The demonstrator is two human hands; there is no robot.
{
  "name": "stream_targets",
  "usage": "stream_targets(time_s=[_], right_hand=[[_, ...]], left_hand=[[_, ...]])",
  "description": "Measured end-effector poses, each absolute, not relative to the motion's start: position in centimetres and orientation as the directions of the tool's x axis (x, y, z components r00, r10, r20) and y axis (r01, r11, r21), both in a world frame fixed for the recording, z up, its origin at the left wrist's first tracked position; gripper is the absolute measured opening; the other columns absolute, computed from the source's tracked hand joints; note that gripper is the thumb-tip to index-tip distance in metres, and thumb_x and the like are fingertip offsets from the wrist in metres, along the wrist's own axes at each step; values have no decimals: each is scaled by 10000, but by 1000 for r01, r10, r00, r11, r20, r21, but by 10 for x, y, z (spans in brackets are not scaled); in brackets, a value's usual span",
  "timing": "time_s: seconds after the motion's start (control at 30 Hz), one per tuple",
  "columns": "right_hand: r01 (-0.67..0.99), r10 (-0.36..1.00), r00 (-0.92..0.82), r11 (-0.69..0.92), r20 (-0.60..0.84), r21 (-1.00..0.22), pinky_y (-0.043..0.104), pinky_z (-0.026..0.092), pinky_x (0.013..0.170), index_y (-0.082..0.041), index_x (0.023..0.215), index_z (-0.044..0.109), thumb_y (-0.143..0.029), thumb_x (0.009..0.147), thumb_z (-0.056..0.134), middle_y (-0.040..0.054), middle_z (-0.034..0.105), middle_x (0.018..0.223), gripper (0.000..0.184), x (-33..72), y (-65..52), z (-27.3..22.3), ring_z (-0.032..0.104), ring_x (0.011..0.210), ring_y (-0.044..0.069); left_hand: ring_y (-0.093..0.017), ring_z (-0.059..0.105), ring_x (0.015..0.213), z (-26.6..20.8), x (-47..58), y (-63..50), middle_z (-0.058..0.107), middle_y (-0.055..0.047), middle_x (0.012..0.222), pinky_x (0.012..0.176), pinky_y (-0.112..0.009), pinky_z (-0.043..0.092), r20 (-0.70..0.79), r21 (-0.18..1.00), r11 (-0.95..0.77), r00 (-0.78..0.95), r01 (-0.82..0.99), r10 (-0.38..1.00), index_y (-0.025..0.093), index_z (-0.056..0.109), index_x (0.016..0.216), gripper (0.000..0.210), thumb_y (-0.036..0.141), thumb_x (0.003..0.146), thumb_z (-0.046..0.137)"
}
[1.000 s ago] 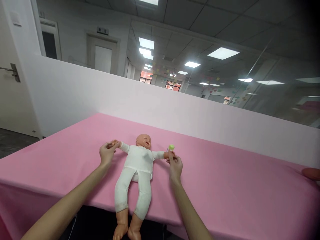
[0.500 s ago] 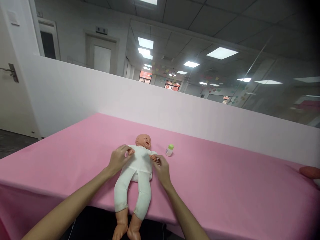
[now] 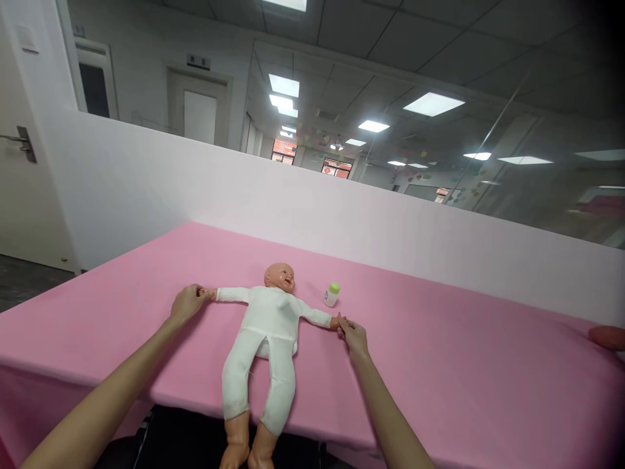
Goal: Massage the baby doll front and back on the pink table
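A baby doll (image 3: 269, 326) in a white suit lies on its back on the pink tablecloth (image 3: 439, 365), head away from me, its bare feet hanging over the near edge. My left hand (image 3: 185, 303) grips the doll's hand at the end of one arm, stretched out to the left. My right hand (image 3: 354, 336) pinches the doll's other hand, stretched out to the right. A small white bottle with a green cap (image 3: 331, 294) stands just beyond the doll's right-side arm, apart from my fingers.
A low white partition (image 3: 342, 221) runs along the far side of the table. An orange-brown object (image 3: 607, 337) lies at the table's right edge. A door with a handle (image 3: 22, 140) is at the far left.
Half a second ago both hands held the doll's hands together over its chest; now they have pulled the arms apart, out to the sides. The bottle has not moved.
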State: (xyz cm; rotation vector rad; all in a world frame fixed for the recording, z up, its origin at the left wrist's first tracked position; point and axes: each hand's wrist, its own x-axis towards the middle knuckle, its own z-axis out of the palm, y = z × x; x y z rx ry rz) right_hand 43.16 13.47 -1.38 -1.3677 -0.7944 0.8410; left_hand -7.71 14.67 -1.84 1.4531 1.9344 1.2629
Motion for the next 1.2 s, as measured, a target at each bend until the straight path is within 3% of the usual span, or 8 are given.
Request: stream_targets(time_s=[0.17,0.33,0.43,0.57,0.67,0.73,0.8,1.2], right_hand=[[234,889,457,-82,35,-969,249,328,421,-209,505,580,-556,583,856,-26,524,408,451,441,130,-19,442,407,128],[459,836,504,-48,216,-887,315,472,592,-192,630,673,-483,627,811,32,655,579,322,448,136,-10,626,632,234],[544,785,521,-3,335,-839,373,529,812,-159,847,751,-460,693,741,120,752,922,338,448,147,-4,680,891,281],[656,786,382,140,486,-742,433,490,1025,-152,1140,739,-416,876,557,165,702,1245,415,443,166,8,643,1148,297],[762,791,200,245,578,-599,491,440,1117,-155,1246,700,-384,984,405,164,684,1314,456,438,177,17,606,1257,304],[793,802,88,302,591,-529,501,421,1152,-166,1292,684,-351,1005,370,153,682,1352,464,437,185,20,595,1302,302],[806,815,20,330,579,-492,501,409,1181,-155,1359,654,-293,988,375,149,657,1417,484,438,193,19,568,1363,301],[878,853,-124,332,507,-344,490,371,1242,-103,1513,530,-109,887,363,151,527,1574,648,452,212,-9,456,1494,254]], left_hand=[[-338,631,978,-30,-83,147,710,-153,997,618,-322,382,219,614,102,-293,783,931,204,689,848,417,553,923,473],[-437,576,1153,-17,-68,146,639,-250,1218,817,-476,499,356,504,103,-315,858,880,120,719,1192,518,485,934,457],[-401,567,1229,12,-27,142,637,-215,1293,1009,-519,471,550,566,-169,-217,807,806,135,682,1305,518,458,965,462],[-313,620,1258,57,70,139,709,-130,1310,1091,-447,477,540,810,-512,-23,286,841,202,715,1244,427,493,984,543],[-302,665,1242,76,151,148,731,-191,1287,1099,-435,496,220,957,-148,290,-251,931,145,693,1275,509,543,1029,492],[-299,669,1260,79,196,160,668,-262,1372,1103,-420,503,-13,877,245,488,-414,873,81,622,1364,639,586,1063,368],[-285,625,1332,77,231,176,578,-292,1473,1116,-381,498,-134,765,422,521,-486,843,52,566,1423,714,603,1071,279],[-257,371,1539,50,286,220,323,-258,1670,1225,-316,360,-281,658,473,393,-586,876,9,423,1527,758,571,1090,163]])
